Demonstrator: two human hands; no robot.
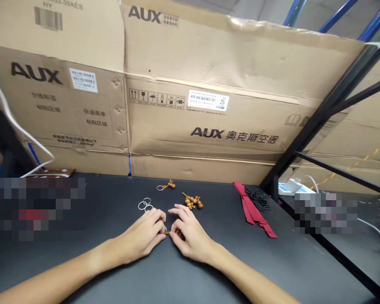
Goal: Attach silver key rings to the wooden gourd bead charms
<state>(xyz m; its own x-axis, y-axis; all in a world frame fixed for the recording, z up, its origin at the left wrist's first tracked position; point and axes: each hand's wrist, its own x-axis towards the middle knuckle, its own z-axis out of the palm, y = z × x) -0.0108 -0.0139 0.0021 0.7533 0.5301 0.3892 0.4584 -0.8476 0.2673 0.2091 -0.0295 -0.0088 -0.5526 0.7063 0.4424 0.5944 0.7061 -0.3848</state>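
Observation:
My left hand [143,236] is closed in a pinch on a metal key ring [165,230], of which only a sliver shows past the fingers. Close beside it, my right hand [191,236] pinches a brown gourd pendant [179,233] by its cord end, its body partly hidden under the fingers. The cord [167,233] bridges the small gap between both hands. Just beyond my left fingers lie several loose key rings [142,205]. Past my right hand sits a small pile of brown gourd pendants [194,201]. Farther back is a pendant [171,184] joined to a ring [160,188].
Red ribbon strips [251,207] lie at the right, next to a heap of black loops [259,200]. Cardboard panels [202,118] stand along the back of the black table [139,283]. A black metal frame [307,131] rises on the right.

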